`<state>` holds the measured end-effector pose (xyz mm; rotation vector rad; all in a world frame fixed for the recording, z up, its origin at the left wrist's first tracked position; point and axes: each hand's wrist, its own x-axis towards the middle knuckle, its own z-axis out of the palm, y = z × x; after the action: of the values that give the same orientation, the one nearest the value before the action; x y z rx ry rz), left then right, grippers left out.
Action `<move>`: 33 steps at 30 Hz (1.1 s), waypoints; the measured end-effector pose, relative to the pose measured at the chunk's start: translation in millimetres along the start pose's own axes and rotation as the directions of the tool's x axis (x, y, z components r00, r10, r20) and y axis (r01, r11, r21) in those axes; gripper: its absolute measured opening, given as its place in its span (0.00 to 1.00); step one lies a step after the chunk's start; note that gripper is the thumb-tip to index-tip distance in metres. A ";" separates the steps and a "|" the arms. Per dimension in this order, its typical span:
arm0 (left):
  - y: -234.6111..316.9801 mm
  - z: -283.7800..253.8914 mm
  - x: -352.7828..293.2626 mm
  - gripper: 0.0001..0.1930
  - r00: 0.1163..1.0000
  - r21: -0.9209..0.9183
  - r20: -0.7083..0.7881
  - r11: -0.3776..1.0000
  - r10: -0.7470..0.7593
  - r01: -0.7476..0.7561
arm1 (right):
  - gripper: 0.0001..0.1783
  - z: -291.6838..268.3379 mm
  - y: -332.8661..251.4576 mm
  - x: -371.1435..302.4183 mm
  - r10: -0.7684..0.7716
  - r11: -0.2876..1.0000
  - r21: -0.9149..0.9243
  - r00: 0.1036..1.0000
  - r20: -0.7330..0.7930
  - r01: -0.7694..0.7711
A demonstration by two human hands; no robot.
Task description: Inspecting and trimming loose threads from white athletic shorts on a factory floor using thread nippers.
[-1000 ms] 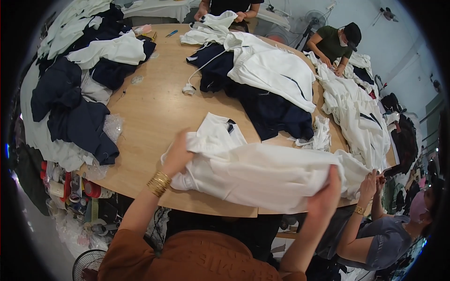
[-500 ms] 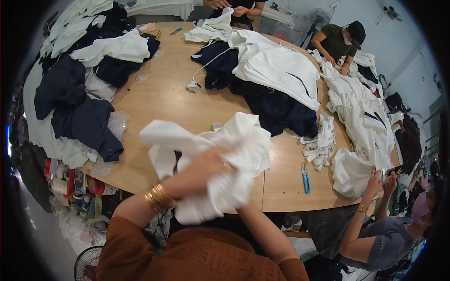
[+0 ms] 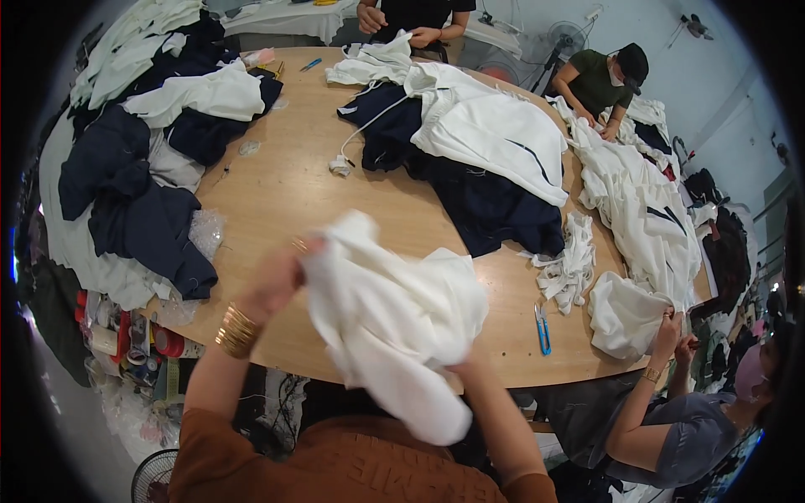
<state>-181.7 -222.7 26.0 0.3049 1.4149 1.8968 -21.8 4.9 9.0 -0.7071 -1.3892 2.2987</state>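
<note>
A: What do we enter first?

B: White garment (image 3: 394,310), one, loosely bunched, held over the near edge of the table (image 3: 285,180); its lower end hangs past that edge, in front of us.

A: And our hands?

B: Left hand (image 3: 285,272), one, blurred; it appears closed on the garment's upper left edge. Right hand (image 3: 459,367), one, mostly hidden by the fabric at the lower right; we cannot tell whether it grips.

A: How do we handle this fabric well?

B: In our judgement, with an edge or seam in each hand, drawn apart evenly so the folds drop out. We do best to lift the loose end clear of the table edge, where it could catch.

A: Neighbouring items?

B: Snips (image 3: 544,332), one pair, blue-handled, to the right, near the garment but apart; we advise keeping fabric off the blades. White scraps (image 3: 572,268), one tangle, just beyond. Navy clothes (image 3: 495,214), partly under white clothes (image 3: 495,126), farther back. Clear plastic bag (image 3: 205,233), one, left, beside dark clothes (image 3: 147,230). Co-worker (image 3: 700,436), one, at our right, holding a separate white cloth (image 3: 620,314).
</note>
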 end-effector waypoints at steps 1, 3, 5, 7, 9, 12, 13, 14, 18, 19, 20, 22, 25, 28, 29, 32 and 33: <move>9.8 -19.3 1.0 0.18 0.996 -0.220 -0.074 0.974 0.038 -0.054 | 0.21 -27.6 -17.8 1.7 0.033 0.999 0.032 0.999 -0.016 -0.032; 16.4 -43.5 6.6 0.20 0.988 -0.425 -0.142 0.899 0.053 -0.109 | 0.22 -64.7 -34.1 1.5 0.093 0.991 0.100 0.993 -0.071 -0.086; 20.4 -62.2 6.3 0.21 0.971 -0.459 -0.221 0.869 0.090 -0.185 | 0.17 -76.8 -87.9 -2.1 -0.129 0.985 0.081 0.967 -0.222 0.150; 20.7 -77.9 1.3 0.22 0.944 -0.340 -0.254 0.895 0.210 -0.290 | 0.14 -90.6 -117.9 -10.5 -0.311 0.939 0.043 0.896 -0.316 0.341; 22.7 -87.6 -15.8 0.24 0.898 -0.211 -0.288 0.893 0.333 -0.398 | 0.14 -93.6 -142.0 -25.2 -0.399 0.906 -0.013 0.841 -0.365 0.424; 36.2 -75.6 -36.5 0.33 0.924 -0.299 0.068 0.891 0.375 -0.340 | 0.14 -101.2 -165.2 -34.8 -0.481 0.861 -0.014 0.803 -0.353 0.509; 35.0 -69.5 -32.3 0.32 0.875 -0.045 0.148 0.887 0.461 -0.460 | 0.14 -104.7 -166.7 -29.0 -0.466 0.880 -0.112 0.791 -0.397 0.462; 41.0 -57.9 -18.2 0.30 0.981 0.310 0.029 0.931 0.191 -0.191 | 0.15 -106.5 -165.6 -18.8 -0.458 0.889 -0.208 0.773 -0.438 0.409; 42.6 -57.7 65.9 0.19 0.993 0.146 0.004 0.982 0.122 -0.121 | 0.12 -156.9 -147.0 46.9 -0.502 0.803 -0.498 0.822 -0.268 0.328; 64.7 -52.4 65.5 0.19 0.976 0.045 -0.011 0.975 0.219 -0.219 | 0.12 -152.7 -157.4 53.8 -0.552 0.801 -0.458 0.772 -0.316 0.385; 87.3 -36.4 66.3 0.20 0.952 -0.062 -0.016 0.950 0.306 -0.307 | 0.12 -151.2 -168.3 56.0 -0.599 0.789 -0.427 0.705 -0.379 0.441; 124.4 -10.1 42.2 0.22 0.866 0.056 0.003 0.865 0.500 -0.499 | 0.13 -112.8 -201.9 37.5 -0.707 0.706 -0.367 0.590 -0.389 0.605; 136.4 -10.5 31.3 0.24 0.841 0.122 0.090 0.832 0.534 -0.541 | 0.12 -94.9 -215.5 18.3 -0.812 0.583 -0.410 0.497 -0.306 0.701; 88.6 -34.5 28.8 0.25 0.867 0.142 -0.045 0.862 0.496 -0.486 | 0.10 -112.7 -168.1 13.4 -0.715 0.653 -0.633 0.612 -0.336 0.416; 64.9 -46.6 27.0 0.25 0.868 0.181 -0.119 0.870 0.483 -0.459 | 0.09 -138.4 -139.1 19.8 -0.657 0.699 -0.583 0.693 -0.296 0.413; -9.5 -55.4 14.5 0.24 0.896 0.416 -0.171 0.855 0.409 -0.311 | 0.07 -158.9 -44.6 18.1 -0.508 0.637 -0.762 0.808 -0.299 0.118; -34.1 -69.8 11.9 0.23 0.906 0.436 -0.245 0.874 0.344 -0.214 | 0.08 -163.7 -21.1 19.8 -0.473 0.622 -0.775 0.844 -0.252 0.117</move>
<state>-216.5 -261.2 -32.9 0.4395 2.0847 1.9329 59.1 141.3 -40.7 -1.0297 -2.0065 1.1307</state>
